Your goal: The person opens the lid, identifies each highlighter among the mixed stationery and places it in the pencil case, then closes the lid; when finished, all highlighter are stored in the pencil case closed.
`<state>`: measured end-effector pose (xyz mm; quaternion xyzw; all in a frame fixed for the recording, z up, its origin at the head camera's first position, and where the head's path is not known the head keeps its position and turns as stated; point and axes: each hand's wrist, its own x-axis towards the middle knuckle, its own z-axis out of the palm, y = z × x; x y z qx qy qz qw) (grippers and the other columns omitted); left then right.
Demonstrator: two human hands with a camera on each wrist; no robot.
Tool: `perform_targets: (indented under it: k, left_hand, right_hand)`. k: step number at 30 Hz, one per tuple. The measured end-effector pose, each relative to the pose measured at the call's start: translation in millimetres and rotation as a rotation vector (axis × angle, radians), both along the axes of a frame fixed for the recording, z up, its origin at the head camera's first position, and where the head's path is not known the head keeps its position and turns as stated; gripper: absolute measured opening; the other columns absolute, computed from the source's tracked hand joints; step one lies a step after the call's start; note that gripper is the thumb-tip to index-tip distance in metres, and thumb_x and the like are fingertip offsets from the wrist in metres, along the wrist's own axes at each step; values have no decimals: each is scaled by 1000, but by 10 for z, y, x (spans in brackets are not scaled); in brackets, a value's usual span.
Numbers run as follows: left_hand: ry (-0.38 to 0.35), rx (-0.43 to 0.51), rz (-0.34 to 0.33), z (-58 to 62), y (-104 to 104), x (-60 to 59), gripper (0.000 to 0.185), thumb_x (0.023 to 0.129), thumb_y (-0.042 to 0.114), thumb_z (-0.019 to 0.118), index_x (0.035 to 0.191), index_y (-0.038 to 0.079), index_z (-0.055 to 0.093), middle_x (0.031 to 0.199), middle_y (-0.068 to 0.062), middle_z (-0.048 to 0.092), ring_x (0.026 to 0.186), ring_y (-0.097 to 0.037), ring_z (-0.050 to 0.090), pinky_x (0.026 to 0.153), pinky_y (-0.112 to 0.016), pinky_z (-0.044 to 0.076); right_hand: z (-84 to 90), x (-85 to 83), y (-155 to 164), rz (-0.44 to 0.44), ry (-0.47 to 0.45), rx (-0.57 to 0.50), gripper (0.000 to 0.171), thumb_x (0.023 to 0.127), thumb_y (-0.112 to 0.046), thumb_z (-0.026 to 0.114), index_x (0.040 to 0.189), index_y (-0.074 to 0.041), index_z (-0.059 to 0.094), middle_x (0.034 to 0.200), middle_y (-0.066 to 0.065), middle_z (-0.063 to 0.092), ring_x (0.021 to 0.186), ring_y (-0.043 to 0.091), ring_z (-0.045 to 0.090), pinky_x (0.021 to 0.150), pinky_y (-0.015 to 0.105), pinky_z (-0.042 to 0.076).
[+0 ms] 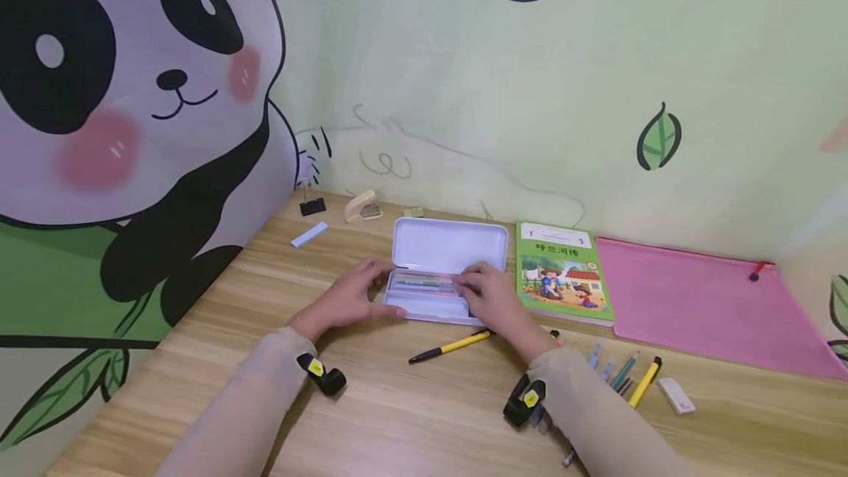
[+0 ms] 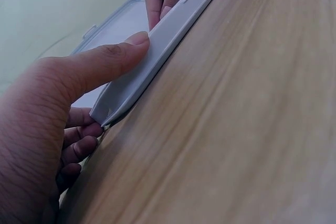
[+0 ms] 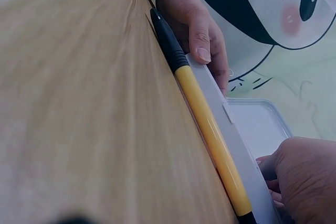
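Observation:
An open white pencil case (image 1: pixel 430 306) lies on the wooden table, its lid (image 1: pixel 450 243) tilted up at the back. My left hand (image 1: pixel 354 293) grips its left end; the left wrist view has the thumb (image 2: pixel 118 61) against the front wall and fingers round the end. The right hand (image 1: pixel 493 300) reaches into the case's right side, thumb and fingertips together at the end of slim pens or pencils (image 1: pixel 424 282) in the back compartment. Whether they pinch one is hidden. Before the case lies a yellow-and-black pen (image 1: pixel 457 344), close up in the right wrist view.
Right of the case are a green book (image 1: pixel 563 271) and a pink pouch (image 1: pixel 689 300). Several pencils (image 1: pixel 624 370), a yellow marker (image 1: pixel 645 383) and an eraser (image 1: pixel 676 396) lie by the right forearm. At the back left stand a black binder clip (image 1: pixel 313 207) and a stapler (image 1: pixel 363 207).

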<state>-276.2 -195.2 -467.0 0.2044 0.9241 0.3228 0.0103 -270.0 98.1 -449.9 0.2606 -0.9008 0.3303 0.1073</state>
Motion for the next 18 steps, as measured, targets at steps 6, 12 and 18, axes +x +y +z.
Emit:
perform_targets:
  k: [6,12,18]
  left_hand:
    - [1,1,-13,24,24,0,95,67,72,80,143,21,53,132,1,51,119,-20,50,106,-46,40]
    - [9,-1,-4,33,22,8,95,68,70,81,144,20,53,132,0,51,121,-21,50,108,-47,39]
    - [4,-1,-4,19,-13,-6,95,67,72,80,144,22,53,133,2,50,120,-19,50,108,-46,39]
  right_hand:
    - [-10,-16,15,-3,15,8,17,93,-8,71,109,-5,77,106,9,65,97,24,64,84,38,56]
    - [-27,-24,11,0,25,-26,17,94,-9,71,108,-3,75,106,10,66,93,22,65,82,37,56]
    - [-26,-25,-8,0,25,-28,17,93,-8,70,109,-3,74,107,10,66,91,21,64,81,36,56]
